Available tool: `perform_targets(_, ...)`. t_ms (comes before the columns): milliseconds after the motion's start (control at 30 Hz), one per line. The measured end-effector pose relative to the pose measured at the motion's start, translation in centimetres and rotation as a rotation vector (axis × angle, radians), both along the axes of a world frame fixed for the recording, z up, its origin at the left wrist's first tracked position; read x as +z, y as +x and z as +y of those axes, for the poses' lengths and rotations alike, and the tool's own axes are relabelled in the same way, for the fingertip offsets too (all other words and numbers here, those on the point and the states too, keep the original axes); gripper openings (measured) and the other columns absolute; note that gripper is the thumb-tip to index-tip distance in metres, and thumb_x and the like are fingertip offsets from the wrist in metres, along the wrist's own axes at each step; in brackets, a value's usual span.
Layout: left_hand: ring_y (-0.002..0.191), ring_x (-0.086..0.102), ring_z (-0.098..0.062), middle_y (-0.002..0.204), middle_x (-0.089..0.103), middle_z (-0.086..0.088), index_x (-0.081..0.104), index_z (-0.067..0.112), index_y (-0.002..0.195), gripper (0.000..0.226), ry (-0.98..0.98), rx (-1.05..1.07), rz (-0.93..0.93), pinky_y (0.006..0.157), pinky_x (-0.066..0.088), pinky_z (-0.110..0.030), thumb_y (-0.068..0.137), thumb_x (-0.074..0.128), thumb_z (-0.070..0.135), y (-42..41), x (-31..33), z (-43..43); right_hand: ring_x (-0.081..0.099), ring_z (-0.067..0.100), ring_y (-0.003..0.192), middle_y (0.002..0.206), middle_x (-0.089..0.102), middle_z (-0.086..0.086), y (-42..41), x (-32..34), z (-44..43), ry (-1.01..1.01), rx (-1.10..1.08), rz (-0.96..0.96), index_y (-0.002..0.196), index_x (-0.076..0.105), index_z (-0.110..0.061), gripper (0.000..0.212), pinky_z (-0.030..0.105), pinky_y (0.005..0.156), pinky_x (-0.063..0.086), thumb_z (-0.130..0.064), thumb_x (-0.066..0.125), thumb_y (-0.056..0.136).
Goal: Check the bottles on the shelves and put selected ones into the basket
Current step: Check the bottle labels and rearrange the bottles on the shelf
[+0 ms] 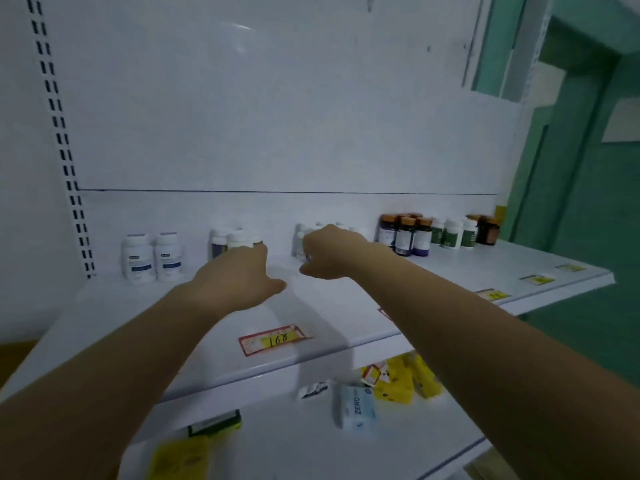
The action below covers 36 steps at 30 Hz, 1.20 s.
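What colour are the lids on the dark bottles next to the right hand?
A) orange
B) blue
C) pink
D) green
A: the dark bottles standing just beyond the right hand all have orange lids.

Dim, cool, bluish light, flat overall. A faint glare streak sat on the white back panel (242, 27) at upper centre. The left forearm (131, 348) and right forearm (450, 327) threw soft, wide shadows across the shelf (332, 306) at mid-frame. Focus was soft throughout. The white bottle (300, 244) at the right hand (332, 252) was smeared and its label unreadable, though the price tag (275, 339) at lower centre read clearly. Wide-angle bend curved the slotted upright (59, 133) at left and stretched both lower corners.
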<state>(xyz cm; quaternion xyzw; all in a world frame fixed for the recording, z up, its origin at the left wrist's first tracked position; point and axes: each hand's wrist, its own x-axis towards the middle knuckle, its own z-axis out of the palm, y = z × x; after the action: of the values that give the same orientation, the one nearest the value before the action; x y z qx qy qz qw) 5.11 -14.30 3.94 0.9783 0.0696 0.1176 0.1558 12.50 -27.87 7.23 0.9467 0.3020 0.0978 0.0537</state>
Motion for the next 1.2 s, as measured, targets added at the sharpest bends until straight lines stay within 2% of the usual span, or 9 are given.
perform_targets(167,0.110,0.055,-0.022,0.127,0.056,-0.006,0.046,0.015,0.131,0.054,0.073,0.133,-0.003,0.089,0.046,-0.032,0.087,0.058,0.044,0.3,0.0,1.9,0.056,0.025,0.110,0.124,0.056,0.008,2.4,-0.6,3.1,0.047,0.116,0.084,0.126,0.054,-0.012,0.040,0.035,0.092,0.049,-0.034,0.052,0.093)
perform_targets(333,0.098,0.055,-0.022,0.118,0.057,-0.008,0.049,0.012,0.119,0.047,0.143,0.296,0.012,0.076,0.045,-0.031,0.088,0.057,0.047,-1.6,0.2,6.1,0.055,0.024,0.096,0.118,0.056,0.009,2.1,-1.0,8.4,0.086,0.250,0.129,0.121,0.057,-0.012,0.035,0.030,0.077,0.045,-0.032,0.052,0.092)
perform_targets(467,0.098,0.056,-0.023,0.116,0.058,-0.007,0.050,0.015,0.121,0.050,0.170,0.360,0.018,0.081,0.048,-0.034,0.085,0.059,0.049,-3.7,0.1,9.9,0.055,0.024,0.096,0.114,0.059,0.010,1.1,-1.4,12.4,0.100,0.323,0.142,0.115,0.058,-0.010,0.032,0.033,0.084,0.050,-0.031,0.053,0.092)
perform_targets(567,0.102,0.056,-0.022,0.120,0.056,-0.007,0.047,0.015,0.127,0.054,0.180,0.426,0.034,0.082,0.047,-0.033,0.086,0.057,0.050,-4.9,0.2,12.5,0.056,0.025,0.108,0.122,0.057,0.009,0.5,-1.3,14.6,0.107,0.351,0.156,0.127,0.053,-0.011,0.040,0.035,0.091,0.049,-0.034,0.053,0.093)
perform_targets(700,0.098,0.054,-0.019,0.115,0.055,-0.006,0.044,0.014,0.128,0.055,0.198,0.460,0.086,0.074,0.041,-0.028,0.089,0.053,0.052,-5.9,-0.3,14.8,0.056,0.025,0.110,0.124,0.056,0.009,-0.2,-1.3,16.5,0.146,0.364,0.169,0.129,0.052,-0.012,0.042,0.033,0.090,0.049,-0.032,0.054,0.093)
perform_targets(800,0.110,0.053,-0.021,0.128,0.051,-0.007,0.040,0.015,0.135,0.061,0.202,0.458,0.120,0.085,0.045,-0.031,0.089,0.050,0.054,-6.0,-1.4,15.8,0.057,0.024,0.108,0.122,0.057,0.009,-0.4,-2.1,17.6,0.132,0.354,0.171,0.127,0.054,-0.011,0.040,0.033,0.089,0.050,-0.031,0.053,0.092)
perform_targets(933,0.127,0.043,-0.024,0.144,0.039,-0.008,0.033,0.014,0.142,0.067,0.212,0.422,0.196,0.100,0.040,-0.036,0.091,0.043,0.057,-5.4,-3.5,16.1,0.057,0.025,0.107,0.118,0.060,0.009,0.3,-3.2,18.4,0.108,0.339,0.180,0.123,0.056,-0.010,0.038,0.035,0.089,0.051,-0.031,0.053,0.091)
perform_targets(1100,0.145,0.011,-0.026,0.158,0.014,-0.008,0.016,0.013,0.149,0.074,0.246,0.403,0.235,0.117,0.017,-0.042,0.094,0.029,0.059,-3.5,-5.8,16.8,0.052,0.029,0.112,0.127,0.048,0.015,2.0,-3.3,19.6,0.238,0.312,0.102,0.132,0.046,-0.008,0.040,0.032,0.085,0.044,-0.020,0.049,0.094)
perform_targets(1200,0.147,-0.001,-0.024,0.159,0.000,-0.007,0.005,0.013,0.151,0.075,0.236,0.395,0.253,0.119,0.008,-0.042,0.094,0.021,0.060,-2.4,-6.9,17.3,0.044,0.033,0.118,0.131,0.041,0.018,3.5,-3.5,21.0,0.300,0.302,0.071,0.133,0.041,-0.005,0.038,0.034,0.089,0.040,-0.014,0.044,0.096)
